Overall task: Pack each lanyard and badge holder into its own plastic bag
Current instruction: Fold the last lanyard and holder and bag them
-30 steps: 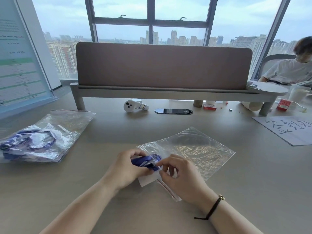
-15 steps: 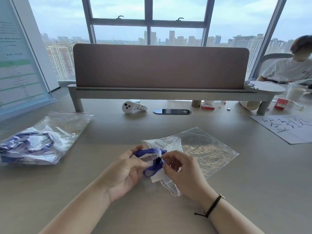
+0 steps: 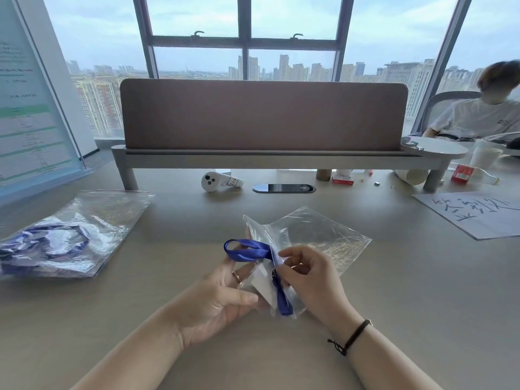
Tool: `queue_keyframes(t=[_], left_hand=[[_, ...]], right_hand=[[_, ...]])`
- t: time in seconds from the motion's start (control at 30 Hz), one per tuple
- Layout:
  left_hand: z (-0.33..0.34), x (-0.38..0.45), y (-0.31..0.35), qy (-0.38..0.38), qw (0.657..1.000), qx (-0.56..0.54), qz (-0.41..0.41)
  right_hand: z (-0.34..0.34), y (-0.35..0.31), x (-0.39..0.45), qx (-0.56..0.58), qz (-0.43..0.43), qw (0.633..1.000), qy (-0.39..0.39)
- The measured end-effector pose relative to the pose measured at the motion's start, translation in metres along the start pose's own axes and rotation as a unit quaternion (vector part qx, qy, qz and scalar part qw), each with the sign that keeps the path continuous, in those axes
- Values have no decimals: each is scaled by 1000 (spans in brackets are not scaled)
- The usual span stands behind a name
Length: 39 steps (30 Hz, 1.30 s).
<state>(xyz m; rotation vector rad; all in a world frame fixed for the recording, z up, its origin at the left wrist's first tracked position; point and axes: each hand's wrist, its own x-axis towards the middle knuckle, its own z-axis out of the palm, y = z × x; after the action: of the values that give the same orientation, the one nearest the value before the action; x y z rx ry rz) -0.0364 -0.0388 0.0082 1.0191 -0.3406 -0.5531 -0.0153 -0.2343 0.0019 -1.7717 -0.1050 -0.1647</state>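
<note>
Item: blue ribbon lanyard (image 3: 247, 250) with clear badge holder (image 3: 263, 281), held at the mouth of a clear plastic zip bag (image 3: 318, 237).

Right hand (image 3: 312, 280): fingers curled, thumb and forefinger pinching the lanyard near its dark clip, at the bag's mouth. Left hand (image 3: 222, 299): palm up, fingers loosely bent under the badge holder and the bag's near edge, a ring on one finger; whether it grips cannot be told. One lanyard loop stands out left beyond the left fingertips; one tail hangs down between the hands. The bag's far end lies on the beige desk (image 3: 422, 291); how far the lanyard is inside is unclear. Well apart at the left: a stack of clear bags (image 3: 73, 235) holding blue lanyards.
</note>
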Motion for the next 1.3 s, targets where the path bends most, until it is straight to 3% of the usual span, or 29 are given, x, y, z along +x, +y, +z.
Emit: queue_keyframes(t=[0.17,0.33,0.47,0.6,0.73,0.83,0.93,1.03,1.1,1.23,1.3], left_hand=[[3,2,1,8,1000,1,1],[13,6,3,192,980,45,-17],[15,11,9,277,957,86,-5],[26,14,18,291,952,91,13],[42,10,36,257,957,128,33],[46,8,52,244,947,205,40],[49,6,73,268,914,301,51],[54,5,97,289,853,429,74],[60,3,112,276,812,506,92],[72,-2,136,235,783,567,96],[74,-4,145,229,775,582,95]], right_hand=[[-1,-1,0,31,3,999,10],[4,-2,-2,-33,-45,998,-25],[13,-12,-1,-56,-54,996,-42],[21,-36,-2,-90,-79,989,-85],[19,-62,-1,-76,-99,983,-133],[16,-71,5,-57,-84,990,-98],[5,-83,9,-89,-92,990,-65],[-13,-101,14,-183,-132,973,52],[-24,-113,18,-211,-138,965,76],[-38,-134,21,-14,-27,996,-82],[-45,-141,18,26,-4,995,-98]])
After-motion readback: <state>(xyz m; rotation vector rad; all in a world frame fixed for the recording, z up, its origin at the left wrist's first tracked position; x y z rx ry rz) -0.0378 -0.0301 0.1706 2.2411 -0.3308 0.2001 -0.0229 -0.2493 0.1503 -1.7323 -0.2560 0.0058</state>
